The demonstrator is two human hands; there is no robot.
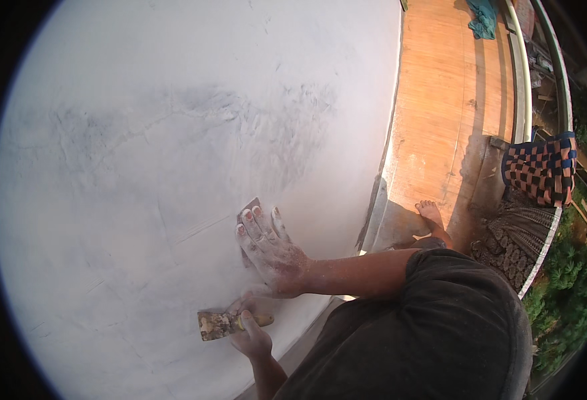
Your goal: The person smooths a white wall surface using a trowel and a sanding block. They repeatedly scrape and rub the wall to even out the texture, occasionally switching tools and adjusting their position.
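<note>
A white plastered wall [140,167] with grey smudges and fine scratches fills most of the view. My right hand [270,247], coated in white dust, holds a flat metal blade [252,203] against the wall, with fingers stretched over its back. Below it, my left hand [253,337] grips the yellowish handle of a stained putty knife [213,325], whose blade points left. Part of the left fingers is hidden behind the handle.
An orange wood-look floor [427,80] runs beside the wall, with my bare foot [430,213] on it. A teal cloth [481,17], a checked woven basket [537,167] and a dark textured mat [510,240] lie along the railing [525,67]. Greenery [567,293] shows beyond.
</note>
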